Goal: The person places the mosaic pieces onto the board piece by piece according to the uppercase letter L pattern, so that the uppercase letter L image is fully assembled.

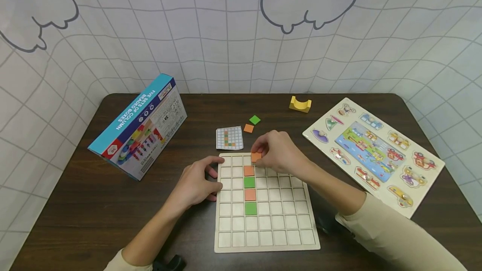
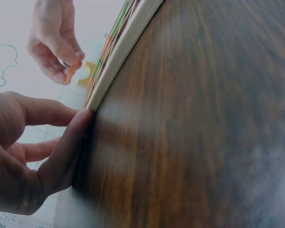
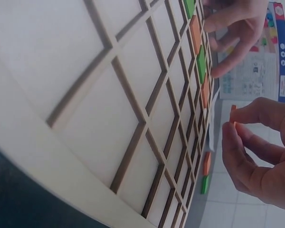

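Note:
My right hand [image 1: 280, 152] pinches an orange square tile [image 1: 256, 157] between thumb and fingertips, above the far edge of a pale wooden grid board [image 1: 282, 221]. The right wrist view shows the same tile [image 3: 233, 113] edge-on, apart from the board. At the board's left edge, my left hand [image 1: 196, 181] rests with thumb and index finger touching the rim. One column of the board holds orange and green tiles in turn, among them a green tile [image 1: 250, 208] at the near end. Behind the board lies a small pattern card [image 1: 229, 138] with a coloured L-shape.
A loose orange tile [image 1: 248, 128] and a loose green tile [image 1: 255, 119] lie beyond the board. Farther back is a yellow arched block [image 1: 300, 104]. A beaded-toy box [image 1: 150, 133] stands at left; a picture peg puzzle [image 1: 376, 187] lies at right.

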{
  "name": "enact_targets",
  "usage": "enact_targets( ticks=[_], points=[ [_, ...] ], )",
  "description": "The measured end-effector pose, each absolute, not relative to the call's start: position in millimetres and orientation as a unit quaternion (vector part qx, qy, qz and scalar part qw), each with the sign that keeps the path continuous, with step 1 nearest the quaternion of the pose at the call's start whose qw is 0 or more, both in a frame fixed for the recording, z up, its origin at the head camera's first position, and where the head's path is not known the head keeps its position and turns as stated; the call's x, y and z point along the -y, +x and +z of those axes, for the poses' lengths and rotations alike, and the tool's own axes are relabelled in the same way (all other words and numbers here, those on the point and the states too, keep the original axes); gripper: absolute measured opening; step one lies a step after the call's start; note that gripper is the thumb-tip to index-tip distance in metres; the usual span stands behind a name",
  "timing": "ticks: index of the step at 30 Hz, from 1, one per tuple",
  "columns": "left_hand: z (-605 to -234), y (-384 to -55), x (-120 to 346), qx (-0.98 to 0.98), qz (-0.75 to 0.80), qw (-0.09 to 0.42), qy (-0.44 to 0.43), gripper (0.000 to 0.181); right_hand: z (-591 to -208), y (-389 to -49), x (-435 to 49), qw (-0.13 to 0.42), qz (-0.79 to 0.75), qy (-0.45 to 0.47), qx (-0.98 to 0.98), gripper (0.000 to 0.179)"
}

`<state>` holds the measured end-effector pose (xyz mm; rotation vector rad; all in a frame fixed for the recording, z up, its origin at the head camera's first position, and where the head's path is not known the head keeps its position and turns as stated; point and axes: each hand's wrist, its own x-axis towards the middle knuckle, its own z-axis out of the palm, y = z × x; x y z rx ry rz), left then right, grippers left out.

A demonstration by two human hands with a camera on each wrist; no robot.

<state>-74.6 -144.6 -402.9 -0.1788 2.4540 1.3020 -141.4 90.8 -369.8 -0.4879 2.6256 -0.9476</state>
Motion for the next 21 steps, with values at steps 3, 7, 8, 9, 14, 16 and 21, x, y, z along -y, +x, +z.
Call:
enact_targets(
  ticks=[3, 7, 8, 9, 14, 16, 21],
  points=[
    [-403, -75, 145, -0.867, 0.461, 0.177, -0.063, 0.063, -370, -140, -91, 0.155, -0.332, -0.167, -0.915, 0.021],
    [-403, -75, 144, -0.868, 0.459, 0.177, -0.062, 0.063, -370, -138, -91, 0.159, -0.332, -0.165, -0.915, 0.022],
    [-403, -75, 144, -0.868, 0.459, 0.177, -0.062, 0.063, -370, -137, -91, 0.159, -0.332, -0.165, -0.915, 0.022],
    [-403, -75, 144, -0.868, 0.459, 0.177, -0.062, 0.063, -370, -137, -92, 0.159, -0.332, -0.166, -0.915, 0.022],
    [-404, -74, 145, -0.869, 0.460, 0.175, -0.061, 0.063, -370, -132, -92, 0.157, -0.331, -0.173, -0.914, 0.023],
    [-403, -74, 145, -0.869, 0.459, 0.175, -0.060, 0.063, -370, -130, -92, 0.158, -0.331, -0.172, -0.914, 0.023],
    [-403, -74, 144, -0.869, 0.458, 0.178, -0.061, 0.063, -368, -126, -92, 0.159, -0.332, -0.174, -0.913, 0.024]
  ],
)
